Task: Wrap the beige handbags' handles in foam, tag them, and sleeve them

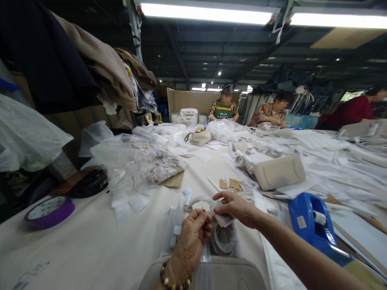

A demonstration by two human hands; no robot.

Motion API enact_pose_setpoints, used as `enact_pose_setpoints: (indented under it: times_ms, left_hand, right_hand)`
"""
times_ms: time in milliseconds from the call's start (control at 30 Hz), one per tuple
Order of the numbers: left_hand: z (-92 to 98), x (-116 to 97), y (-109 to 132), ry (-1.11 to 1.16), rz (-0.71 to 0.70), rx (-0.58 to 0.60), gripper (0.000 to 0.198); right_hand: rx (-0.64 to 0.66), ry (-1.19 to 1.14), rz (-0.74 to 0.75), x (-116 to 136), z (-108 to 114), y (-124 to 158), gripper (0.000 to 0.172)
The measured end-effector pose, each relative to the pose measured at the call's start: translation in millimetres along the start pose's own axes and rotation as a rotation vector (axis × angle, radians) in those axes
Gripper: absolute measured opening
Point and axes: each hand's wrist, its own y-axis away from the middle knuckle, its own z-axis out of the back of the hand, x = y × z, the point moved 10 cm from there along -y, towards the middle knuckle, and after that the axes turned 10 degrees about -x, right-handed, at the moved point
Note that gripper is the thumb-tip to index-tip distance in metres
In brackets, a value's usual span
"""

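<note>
A beige handbag (236, 274) lies at the bottom edge in front of me, with a clear plastic strip (206, 257) over its middle. Just beyond it is a coiled strap (224, 239) in pale wrapping. My left hand (191, 235), a beaded bracelet at its wrist, is above the bag with thumb and fingers pinched together; whatever is between them is too small to make out. To its right my right hand (234, 207) pinches a small tag in clear plastic (223, 219) above the coiled strap. White wrapping partly surrounds both hands.
A blue tape dispenser (314, 225) stands at right, a purple tape roll (50, 211) at left. Brown tags (229, 184) lie beyond my hands. Plastic bags (136, 157), another beige bag (279, 172) and white wrapping cover much of the table. Several people sit across it.
</note>
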Motion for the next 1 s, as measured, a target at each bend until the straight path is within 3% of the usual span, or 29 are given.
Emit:
enact_pose_setpoints:
  times_ms: [300, 467, 600, 700, 833, 1000]
  left_hand:
    - [11.7, -7, 0, 0.099, 0.046, -0.042, 0.054]
    - [8.2, -6, -2, 0.119, 0.057, -0.011, 0.051]
    - [7.3, -7, 1, 0.138, 0.058, 0.012, 0.048]
    - [5.5, -7, 2, 0.152, 0.068, 0.042, 0.046]
    - [4.5, -5, 0, 0.182, 0.087, 0.054, 0.047]
    - [7.8, -1, -7, 0.19, 0.081, 0.012, 0.043]
  right_hand:
    - [0.069, -0.166, -0.072, -9, -1, 3, 0.053]
    - [0.072, -0.2, -0.085, -8, 3, 10, 0.062]
    - [0.076, -0.281, 0.025, 0, 7, 14, 0.049]
    - [0.165, -0.419, 0.082, 7, 4, 19, 0.036]
    - [0.288, -0.499, 0.1, 10, -3, 22, 0.046]
    - [-0.045, -0.116, 0.266, 9, 15, 5, 0.042]
